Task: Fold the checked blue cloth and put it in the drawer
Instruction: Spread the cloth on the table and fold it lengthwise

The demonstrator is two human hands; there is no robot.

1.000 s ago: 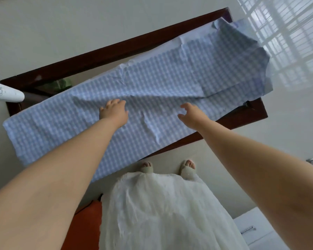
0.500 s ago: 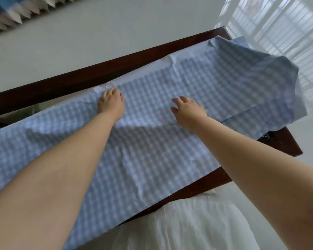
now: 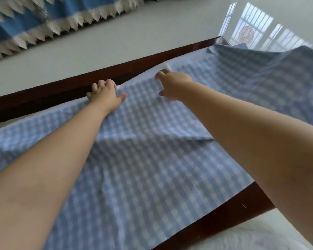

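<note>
No readable txt, labels, brands or nos. anywhere in view. Only sign-like thing: round reddish emblem (image 3: 246, 33) in window reflection at approx 1 o'clock, too blurred to read. Checked blue cloth (image 3: 152, 168) carries pattern only, no print or tag visible.

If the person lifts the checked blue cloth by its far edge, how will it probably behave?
Probably floppy: the checked blue cloth already shows creases and drapes over the table edge. It looks thin and light. It may slide on the glossy wood, as the left hand and right hand reach its far edge.
</note>
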